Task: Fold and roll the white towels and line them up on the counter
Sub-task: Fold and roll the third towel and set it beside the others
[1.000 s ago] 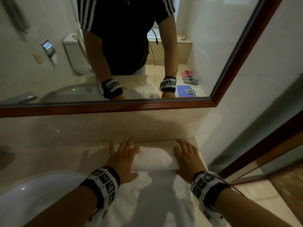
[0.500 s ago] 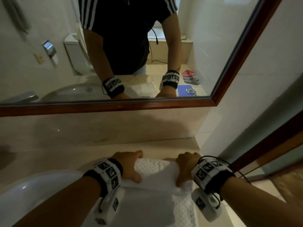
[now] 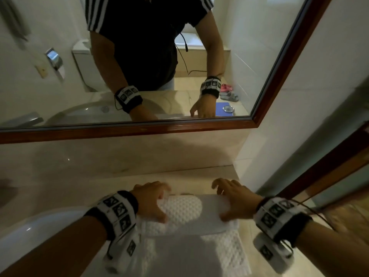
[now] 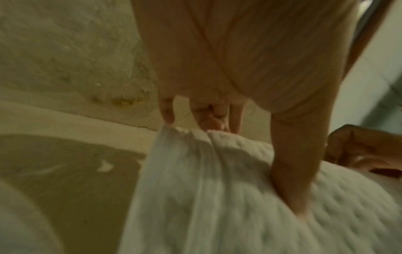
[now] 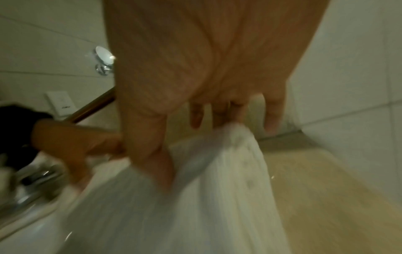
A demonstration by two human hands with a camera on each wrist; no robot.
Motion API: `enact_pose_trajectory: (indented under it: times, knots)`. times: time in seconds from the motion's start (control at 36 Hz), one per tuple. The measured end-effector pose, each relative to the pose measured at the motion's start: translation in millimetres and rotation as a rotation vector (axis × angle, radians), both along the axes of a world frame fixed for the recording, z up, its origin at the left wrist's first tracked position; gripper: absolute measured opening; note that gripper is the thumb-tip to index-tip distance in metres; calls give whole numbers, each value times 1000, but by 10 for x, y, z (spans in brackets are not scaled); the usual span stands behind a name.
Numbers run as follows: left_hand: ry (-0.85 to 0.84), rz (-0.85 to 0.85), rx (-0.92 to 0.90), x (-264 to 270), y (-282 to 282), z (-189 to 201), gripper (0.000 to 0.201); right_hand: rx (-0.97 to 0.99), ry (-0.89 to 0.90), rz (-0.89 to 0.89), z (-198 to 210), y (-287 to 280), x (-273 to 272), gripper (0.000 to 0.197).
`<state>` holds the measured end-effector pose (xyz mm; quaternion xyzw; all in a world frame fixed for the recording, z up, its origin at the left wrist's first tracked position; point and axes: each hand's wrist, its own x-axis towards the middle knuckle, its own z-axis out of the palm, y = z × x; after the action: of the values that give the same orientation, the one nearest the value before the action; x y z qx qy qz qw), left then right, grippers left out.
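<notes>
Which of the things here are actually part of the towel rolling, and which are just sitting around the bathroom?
Part of the job:
- white towel, partly rolled
- left hand, on the roll
- right hand, on the roll
- counter

Just there:
- sink basin
- mirror
- toilet, reflected
- sandals, reflected

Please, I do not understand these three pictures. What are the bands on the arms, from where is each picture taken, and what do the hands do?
A person works with bare hands; there is no machine. The wrist bands carry small cameras. One picture comes from a camera on the head, and the other two look along each hand from the wrists. On the counter, beside a sink, lies a white towel, partly rolled. The left hand and the right hand each hold one end of the roll with curled fingers. The mirror shows the person's reflection.
</notes>
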<state>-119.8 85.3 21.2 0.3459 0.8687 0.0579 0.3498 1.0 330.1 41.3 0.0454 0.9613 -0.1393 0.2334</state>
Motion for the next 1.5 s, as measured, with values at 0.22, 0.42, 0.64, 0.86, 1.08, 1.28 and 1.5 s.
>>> enact_pose_trajectory:
  times: [0.22,0.42,0.64,0.86,1.08,1.28,1.5]
  knots:
    - [-200,92,-33,139,120,-92,73,358,-398,114,-291,-193,-412,68]
    - [506,50,45,249,243,-187,102,452,157,-1,-265,-149,-374,85]
    - [531,47,216,830,3,-206,85,442,285,25,-563,-194,721,104]
    - [66,-48,-13,559,26,-162,104,265,208,-8,38,-272,1116,58]
    - [-82,96,194,1009,-224,-419,111,295,-94,236,-60,-607,338,119]
    - [-71,187,204,1262,-372,-261,103,333,-206,226,42,-968,375,97]
    - [45,529,334,1079,-1336,350,66,-214,-196,-170,210,-1558,735,78]
